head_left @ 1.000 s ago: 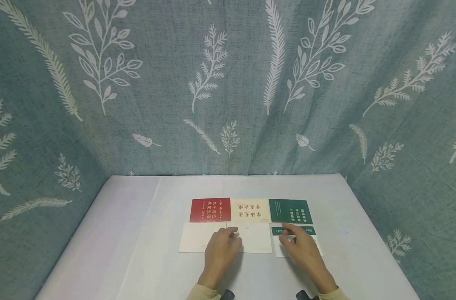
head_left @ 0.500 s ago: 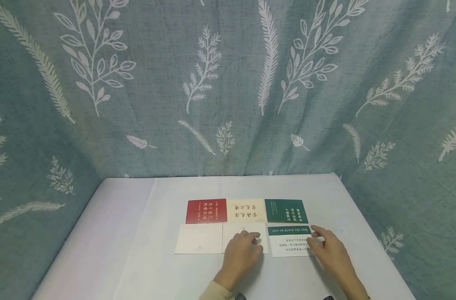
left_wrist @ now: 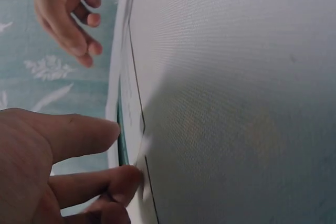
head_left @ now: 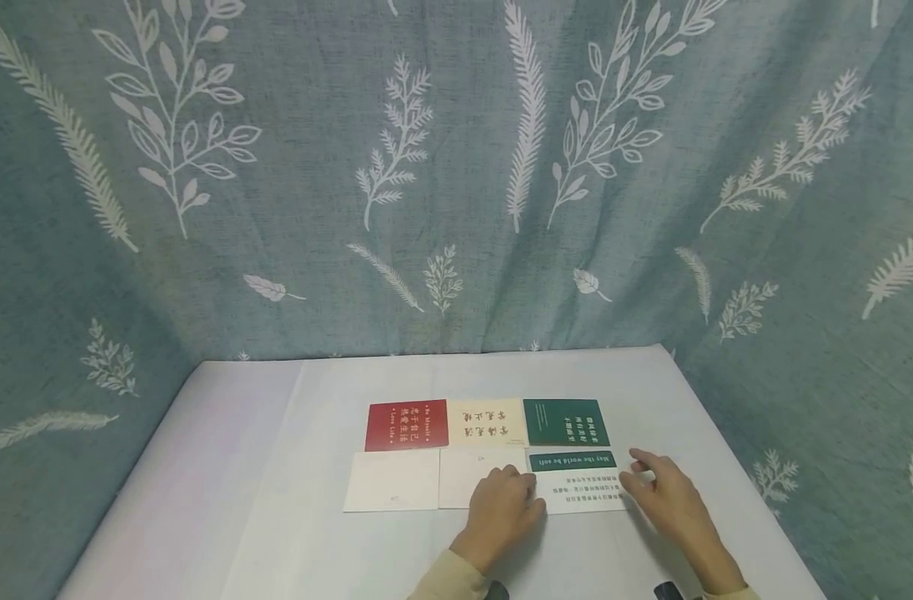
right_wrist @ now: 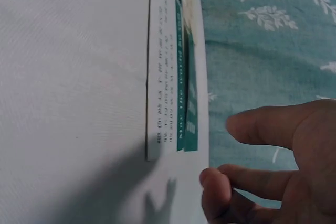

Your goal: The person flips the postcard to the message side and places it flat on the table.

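Note:
Two rows of cards lie flat on the white table. In front are two blank off-white cards, a left one (head_left: 392,482) and a middle one (head_left: 464,479), plus a white card with a green band (head_left: 576,483) and printed text. My left hand (head_left: 501,508) is over the right part of the middle card, its fingertips right at the seam with the green-banded card. Its fingers are loosely bent, with a gap between thumb and forefinger in the left wrist view. My right hand (head_left: 674,500) hovers by the green-banded card's right edge, fingers loosely bent, holding nothing.
Behind lie a red card (head_left: 407,424), a cream card (head_left: 488,422) and a dark green card (head_left: 566,422), side by side. The white table (head_left: 276,467) ends at a leaf-patterned teal curtain (head_left: 313,208) at the back and sides.
My left hand has moved right across the middle card to the seam. My right hand has moved right, uncovering the green-banded card's print. The head view has turned slightly right.

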Demonstrator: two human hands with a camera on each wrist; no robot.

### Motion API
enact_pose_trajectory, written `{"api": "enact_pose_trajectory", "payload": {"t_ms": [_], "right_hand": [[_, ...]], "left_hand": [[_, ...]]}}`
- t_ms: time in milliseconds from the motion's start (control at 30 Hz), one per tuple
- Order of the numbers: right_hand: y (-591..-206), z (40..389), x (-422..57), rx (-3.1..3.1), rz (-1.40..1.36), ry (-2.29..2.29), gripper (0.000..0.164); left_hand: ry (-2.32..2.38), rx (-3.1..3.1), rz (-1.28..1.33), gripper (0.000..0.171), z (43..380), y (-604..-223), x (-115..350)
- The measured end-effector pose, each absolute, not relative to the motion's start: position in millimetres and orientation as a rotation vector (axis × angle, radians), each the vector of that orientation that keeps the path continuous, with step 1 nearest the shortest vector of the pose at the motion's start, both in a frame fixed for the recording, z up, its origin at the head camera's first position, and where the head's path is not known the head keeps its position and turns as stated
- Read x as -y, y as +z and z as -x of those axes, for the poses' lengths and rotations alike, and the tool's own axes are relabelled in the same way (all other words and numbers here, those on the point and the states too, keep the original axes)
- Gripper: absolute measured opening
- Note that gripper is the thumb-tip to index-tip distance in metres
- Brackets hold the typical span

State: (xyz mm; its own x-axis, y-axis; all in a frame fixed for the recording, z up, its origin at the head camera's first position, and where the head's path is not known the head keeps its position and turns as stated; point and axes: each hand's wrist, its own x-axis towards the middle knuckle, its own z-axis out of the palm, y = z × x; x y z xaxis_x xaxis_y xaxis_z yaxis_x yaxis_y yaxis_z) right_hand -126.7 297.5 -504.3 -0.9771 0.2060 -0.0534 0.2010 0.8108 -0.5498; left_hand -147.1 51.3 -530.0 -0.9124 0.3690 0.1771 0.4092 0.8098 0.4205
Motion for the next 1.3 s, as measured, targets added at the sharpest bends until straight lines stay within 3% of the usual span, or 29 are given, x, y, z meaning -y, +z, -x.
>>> {"api": "enact_pose_trajectory", "payload": {"t_ms": [600,1300], "right_hand": [[-517.4,137.7,-290.2,3.161,0.332,0.735,0.065],[-518.7,140.3,-287.6,3.091,0.346,0.888,0.058]], "left_hand": [[-0.738,2.941,0.601,0.019,146.4,-530.0,-54.2],[-0.760,2.948,0.608,0.019,144.4,-525.9,-54.8]]}}
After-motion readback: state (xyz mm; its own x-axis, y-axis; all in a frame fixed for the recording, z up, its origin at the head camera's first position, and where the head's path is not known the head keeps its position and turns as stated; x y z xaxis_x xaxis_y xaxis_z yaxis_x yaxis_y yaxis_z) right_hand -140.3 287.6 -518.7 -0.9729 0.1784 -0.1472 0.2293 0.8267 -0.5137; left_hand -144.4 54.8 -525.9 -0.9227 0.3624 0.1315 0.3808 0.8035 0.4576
